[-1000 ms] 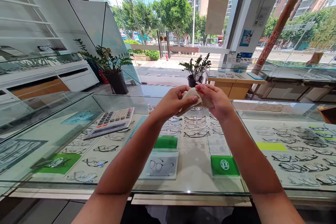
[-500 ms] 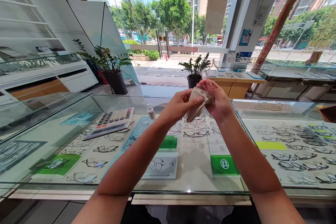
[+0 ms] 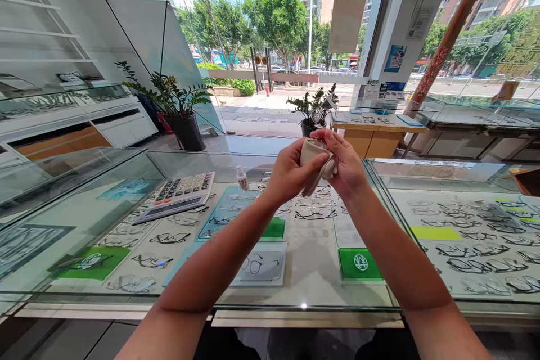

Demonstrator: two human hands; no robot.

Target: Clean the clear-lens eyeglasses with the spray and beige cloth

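Note:
Above the glass counter, my left hand (image 3: 291,171) is closed on a beige cloth (image 3: 314,158), its thumb pressed across the folds. My right hand (image 3: 343,160) meets it from the other side, fingers pinched at the upper edge of the cloth. A thin-framed pair of glasses (image 3: 323,112) sticks up from the right fingers, against the potted plant behind. Its lower part is hidden by the cloth and fingers. One end of the cloth hangs down below the hands.
A small white spray bottle (image 3: 242,178) and a large calculator (image 3: 177,197) rest on the counter's glass top (image 3: 304,292). Under the glass lie rows of eyeglasses (image 3: 316,214) and green cards (image 3: 360,264). Potted plants (image 3: 188,129) stand beyond, near the window.
The glasses have turned up and now show above the right fingers. Both hands have shifted slightly left, and the cloth is bunched differently between them.

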